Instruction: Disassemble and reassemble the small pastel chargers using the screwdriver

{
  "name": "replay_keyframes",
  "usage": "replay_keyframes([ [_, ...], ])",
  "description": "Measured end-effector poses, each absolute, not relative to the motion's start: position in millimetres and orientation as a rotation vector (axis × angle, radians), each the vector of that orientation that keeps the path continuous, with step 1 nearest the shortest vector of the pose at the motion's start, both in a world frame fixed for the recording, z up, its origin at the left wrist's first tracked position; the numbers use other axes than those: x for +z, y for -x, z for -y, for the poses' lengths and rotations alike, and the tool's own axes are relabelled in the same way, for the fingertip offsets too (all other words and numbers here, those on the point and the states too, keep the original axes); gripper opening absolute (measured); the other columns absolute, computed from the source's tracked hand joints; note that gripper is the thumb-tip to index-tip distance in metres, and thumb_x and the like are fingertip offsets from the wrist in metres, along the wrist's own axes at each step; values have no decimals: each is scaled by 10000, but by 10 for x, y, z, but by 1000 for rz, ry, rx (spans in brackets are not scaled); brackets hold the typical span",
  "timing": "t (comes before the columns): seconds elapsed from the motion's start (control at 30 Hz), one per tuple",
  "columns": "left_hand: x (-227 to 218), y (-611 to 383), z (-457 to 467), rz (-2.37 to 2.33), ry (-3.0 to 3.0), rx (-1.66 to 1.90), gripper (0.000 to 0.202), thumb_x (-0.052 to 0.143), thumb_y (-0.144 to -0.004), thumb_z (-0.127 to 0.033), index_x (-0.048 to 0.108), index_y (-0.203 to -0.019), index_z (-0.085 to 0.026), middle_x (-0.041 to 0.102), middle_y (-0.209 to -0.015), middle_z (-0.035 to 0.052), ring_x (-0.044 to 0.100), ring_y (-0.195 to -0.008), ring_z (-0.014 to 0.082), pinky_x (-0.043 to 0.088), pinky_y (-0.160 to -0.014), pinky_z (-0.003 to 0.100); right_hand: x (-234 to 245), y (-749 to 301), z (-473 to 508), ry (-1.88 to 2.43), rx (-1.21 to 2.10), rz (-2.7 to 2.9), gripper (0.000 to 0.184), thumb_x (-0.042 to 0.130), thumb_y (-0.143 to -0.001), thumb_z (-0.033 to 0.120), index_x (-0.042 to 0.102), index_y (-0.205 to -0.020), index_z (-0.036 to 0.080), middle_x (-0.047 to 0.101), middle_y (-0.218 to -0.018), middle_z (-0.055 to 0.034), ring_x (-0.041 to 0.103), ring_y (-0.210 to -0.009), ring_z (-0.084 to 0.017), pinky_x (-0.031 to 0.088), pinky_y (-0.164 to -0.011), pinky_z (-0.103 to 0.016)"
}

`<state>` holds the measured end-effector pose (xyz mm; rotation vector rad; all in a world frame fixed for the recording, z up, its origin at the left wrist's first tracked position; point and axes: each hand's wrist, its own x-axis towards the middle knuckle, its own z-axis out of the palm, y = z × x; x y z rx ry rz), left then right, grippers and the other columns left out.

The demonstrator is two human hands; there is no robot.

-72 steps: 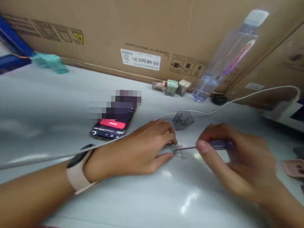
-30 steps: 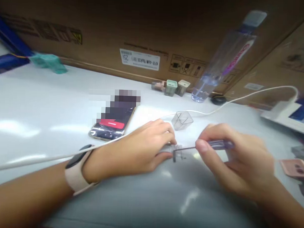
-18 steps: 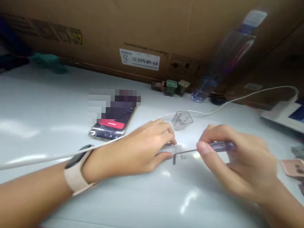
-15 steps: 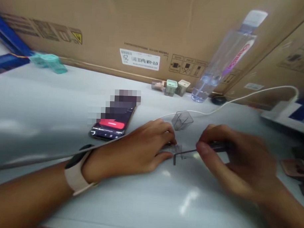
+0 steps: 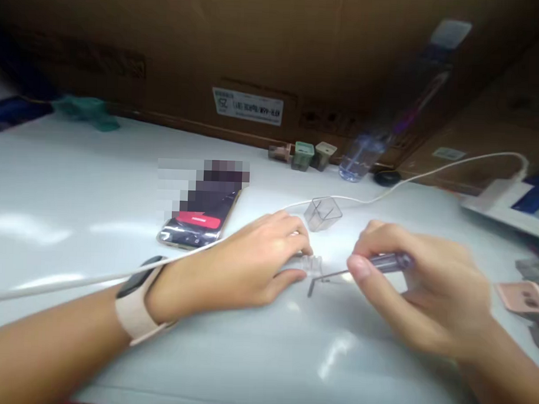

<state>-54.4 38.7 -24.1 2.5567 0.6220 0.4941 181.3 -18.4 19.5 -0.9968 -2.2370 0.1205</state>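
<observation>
Right hand [image 5: 425, 290] pinches purple-handled screwdriver [image 5: 389, 263], shaft pointing left toward clear plastic piece [image 5: 312, 265], clamped in left hand [image 5: 254, 254].

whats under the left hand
The left hand covers most of a small clear plastic part; only its end shows by the fingertips, and anything beneath the palm is hidden.

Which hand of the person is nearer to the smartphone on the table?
The left hand, on the clear plastic piece, is nearer, just right of the smartphone. The right hand, holding a purple-handled screwdriver, is farther right, beyond the left hand.
</observation>
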Motion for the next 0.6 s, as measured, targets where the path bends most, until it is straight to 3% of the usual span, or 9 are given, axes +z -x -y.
replay_keyframes([
  [0.6, -238, 539, -383, -633, -2566, 500, 183, 676, -1020, -253, 684, -1193, -193, 679, -1234, 96, 617, -1211, 282, 494, -1094, 428, 204, -1853, 239, 1020, 213, 2074, 174, 643, -886, 76, 585, -854, 237, 595, -645, 45, 552, -516, -113, 401, -500, -259],
])
